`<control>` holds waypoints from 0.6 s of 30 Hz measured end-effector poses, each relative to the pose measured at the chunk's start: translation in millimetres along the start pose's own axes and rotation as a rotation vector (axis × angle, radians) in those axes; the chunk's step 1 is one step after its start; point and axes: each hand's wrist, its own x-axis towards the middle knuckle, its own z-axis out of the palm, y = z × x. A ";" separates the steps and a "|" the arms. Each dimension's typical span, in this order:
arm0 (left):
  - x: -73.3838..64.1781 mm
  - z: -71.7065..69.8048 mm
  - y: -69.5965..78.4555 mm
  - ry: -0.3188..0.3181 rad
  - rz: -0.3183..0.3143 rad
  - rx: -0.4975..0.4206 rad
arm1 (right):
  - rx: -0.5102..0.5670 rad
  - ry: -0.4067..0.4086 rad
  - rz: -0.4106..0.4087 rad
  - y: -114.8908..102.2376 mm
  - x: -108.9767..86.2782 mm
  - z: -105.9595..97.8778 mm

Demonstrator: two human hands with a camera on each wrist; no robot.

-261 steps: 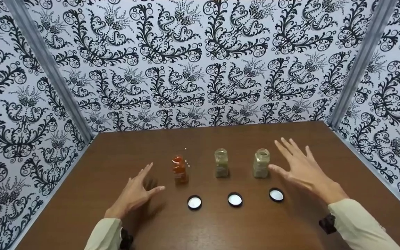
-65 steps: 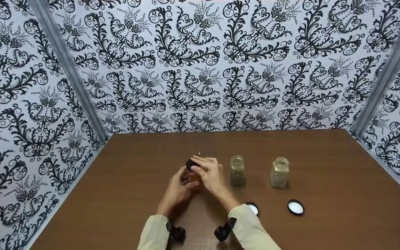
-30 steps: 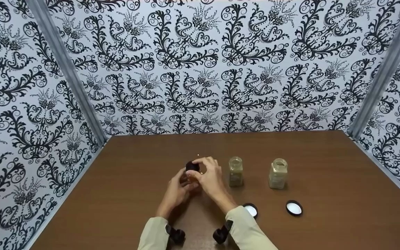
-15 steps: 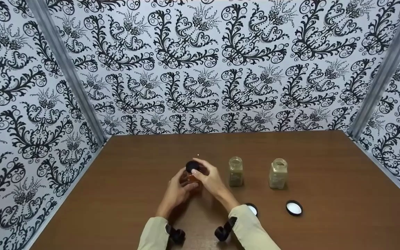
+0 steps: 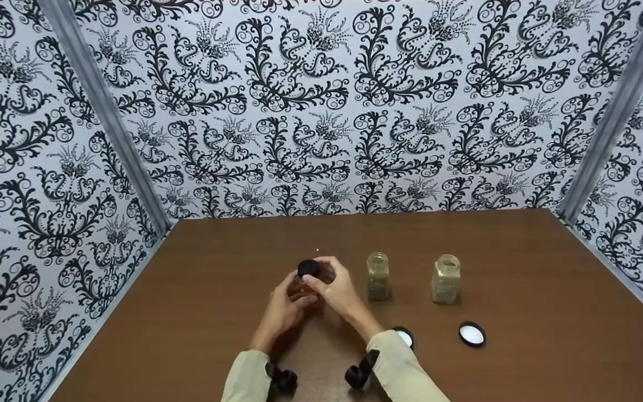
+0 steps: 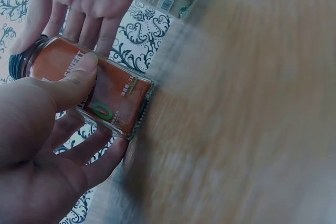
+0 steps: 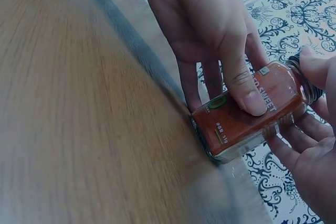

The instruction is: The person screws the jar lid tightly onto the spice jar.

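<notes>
A glass spice jar of orange-red powder [image 6: 118, 90] stands upright on the table, a black screw lid [image 5: 308, 268] on its mouth. My left hand [image 5: 279, 311] grips the jar's body, thumb across the label in the left wrist view. The thumb and fingers of my right hand [image 5: 344, 291] hold the lid from the right side. Right of my hands stand two uncapped glass jars, one with darker green powder [image 5: 378, 283] and one with paler green powder [image 5: 446, 286]. Much of the red jar is hidden by my fingers in the head view.
Two loose black lids lie white side up in front of the green jars: one lid [image 5: 406, 338] partly behind my right sleeve, the other lid [image 5: 471, 334] farther right. Patterned walls [image 5: 321, 139] enclose the brown table [image 5: 215, 279] at back and sides.
Earlier both hands were open and apart, with the red jar uncapped and its lid on the table. That lid is now on the jar, and my right fingers have shifted round it.
</notes>
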 end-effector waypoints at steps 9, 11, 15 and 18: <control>0.2 -0.3 -0.3 0.011 0.014 -0.053 | -0.024 -0.020 0.038 -8.4 -2.3 -4.7; 0.4 -0.2 -0.2 0.010 0.011 -0.052 | -0.046 -0.024 0.034 -10.1 -2.9 -6.4; 0.0 0.1 -0.2 0.002 -0.009 -0.015 | -0.053 -0.022 0.033 -10.7 -3.7 -7.2; -0.3 0.1 -0.2 0.001 -0.026 0.000 | -0.028 -0.020 0.042 -8.9 -3.5 -6.2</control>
